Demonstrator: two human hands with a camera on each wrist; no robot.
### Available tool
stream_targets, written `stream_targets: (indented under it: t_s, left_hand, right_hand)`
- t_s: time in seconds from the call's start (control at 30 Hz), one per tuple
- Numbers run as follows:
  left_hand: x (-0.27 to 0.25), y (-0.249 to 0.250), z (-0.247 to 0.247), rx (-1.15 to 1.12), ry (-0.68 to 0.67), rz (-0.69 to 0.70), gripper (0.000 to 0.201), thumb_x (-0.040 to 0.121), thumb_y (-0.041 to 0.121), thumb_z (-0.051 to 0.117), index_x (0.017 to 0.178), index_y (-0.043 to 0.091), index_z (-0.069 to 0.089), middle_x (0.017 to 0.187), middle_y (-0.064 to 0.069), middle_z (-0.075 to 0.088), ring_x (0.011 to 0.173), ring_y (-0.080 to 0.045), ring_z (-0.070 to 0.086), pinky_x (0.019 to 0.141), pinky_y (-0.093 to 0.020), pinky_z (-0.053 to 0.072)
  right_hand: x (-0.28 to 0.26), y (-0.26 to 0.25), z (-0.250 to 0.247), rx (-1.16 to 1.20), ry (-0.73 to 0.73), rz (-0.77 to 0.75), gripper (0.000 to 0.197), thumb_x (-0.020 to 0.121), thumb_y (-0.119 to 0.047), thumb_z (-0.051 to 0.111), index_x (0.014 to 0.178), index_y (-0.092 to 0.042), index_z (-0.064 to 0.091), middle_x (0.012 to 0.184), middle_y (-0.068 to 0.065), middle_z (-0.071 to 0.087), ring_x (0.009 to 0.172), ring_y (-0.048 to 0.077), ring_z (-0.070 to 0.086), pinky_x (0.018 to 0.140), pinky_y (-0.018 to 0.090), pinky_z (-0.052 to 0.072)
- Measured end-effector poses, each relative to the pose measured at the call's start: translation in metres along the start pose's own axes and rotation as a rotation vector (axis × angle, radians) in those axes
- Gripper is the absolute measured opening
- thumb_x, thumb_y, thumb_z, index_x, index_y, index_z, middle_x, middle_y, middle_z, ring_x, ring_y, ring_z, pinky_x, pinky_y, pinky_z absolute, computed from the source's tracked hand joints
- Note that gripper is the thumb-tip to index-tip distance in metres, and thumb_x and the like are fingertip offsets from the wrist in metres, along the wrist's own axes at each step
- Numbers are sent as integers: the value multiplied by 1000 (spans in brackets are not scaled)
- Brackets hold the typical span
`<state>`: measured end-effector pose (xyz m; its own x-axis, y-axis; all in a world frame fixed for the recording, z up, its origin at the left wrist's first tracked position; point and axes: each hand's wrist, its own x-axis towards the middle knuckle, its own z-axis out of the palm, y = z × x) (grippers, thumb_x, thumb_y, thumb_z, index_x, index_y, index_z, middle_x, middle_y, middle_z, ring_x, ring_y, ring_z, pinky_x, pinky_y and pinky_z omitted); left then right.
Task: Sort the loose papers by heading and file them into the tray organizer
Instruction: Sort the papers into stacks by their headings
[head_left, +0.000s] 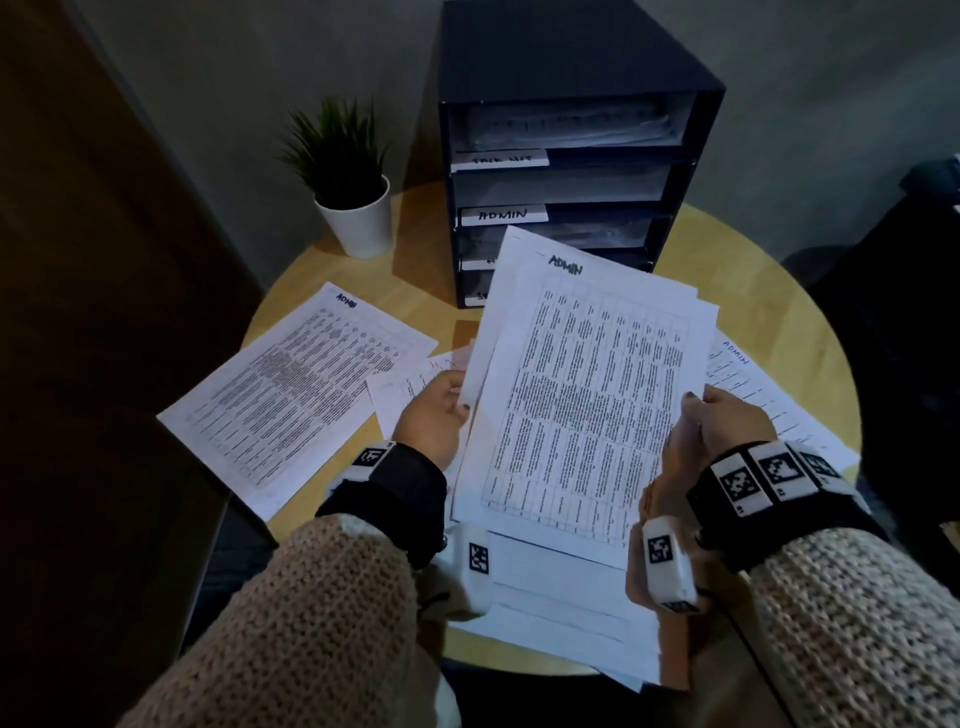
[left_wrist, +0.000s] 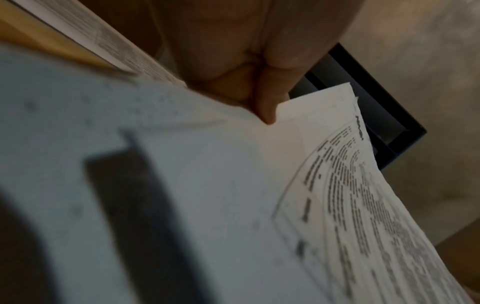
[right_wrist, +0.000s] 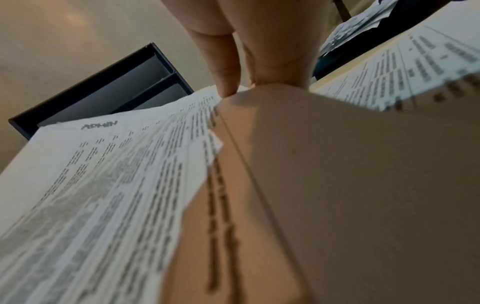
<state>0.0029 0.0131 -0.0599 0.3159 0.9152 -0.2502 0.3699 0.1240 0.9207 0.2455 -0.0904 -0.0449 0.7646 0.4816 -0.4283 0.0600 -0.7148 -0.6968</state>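
I hold a small stack of printed sheets headed ADMIN (head_left: 587, 384) above the round wooden table (head_left: 810, 343), tilted toward me. My left hand (head_left: 439, 410) pinches the stack's left edge, thumb on top (left_wrist: 265, 111). My right hand (head_left: 717, 415) pinches its right edge (right_wrist: 228, 88). Behind the stack stands the dark tray organizer (head_left: 571, 171), with white labels on its shelves; one label (head_left: 504, 214) reads ADMIN. Its lower shelves are partly hidden by the held sheets. Another ADMIN sheet (head_left: 296, 395) lies flat at the left, and one more ADMIN sheet (head_left: 748, 374) lies at the right.
A small potted plant (head_left: 353, 182) in a white pot stands left of the organizer. More loose sheets (head_left: 561, 597) lie under my wrists at the table's near edge. A sheet with red marks (head_left: 410, 389) lies beneath my left hand. Dark floor surrounds the table.
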Motion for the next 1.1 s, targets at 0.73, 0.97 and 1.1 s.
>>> stream_targets:
  t_s: [0.73, 0.97, 1.1]
  left_hand:
    - [-7, -3, 7, 226, 108, -87, 40, 99, 28, 46, 138, 19, 45, 136, -3, 54, 121, -27, 52, 92, -31, 39]
    - [-1, -11, 0, 234, 143, -110, 39, 101, 22, 44, 140, 23, 42, 142, -6, 47, 122, -30, 48, 92, -34, 36]
    - [2, -14, 0, 287, 103, -94, 41, 101, 23, 44, 142, 28, 40, 143, -3, 47, 123, -30, 48, 95, -34, 37]
  right_hand:
    - [3, 4, 10, 7, 90, -61, 16, 89, -28, 56, 100, -18, 63, 109, 13, 68, 85, 28, 63, 74, 29, 47]
    - [32, 20, 14, -503, 60, -95, 35, 65, -44, 63, 78, -14, 50, 94, 15, 59, 89, 32, 58, 84, 39, 48]
    - [37, 12, -2, -451, -85, -135, 25, 85, -33, 62, 95, -12, 56, 113, 17, 57, 100, 29, 55, 78, 36, 41]
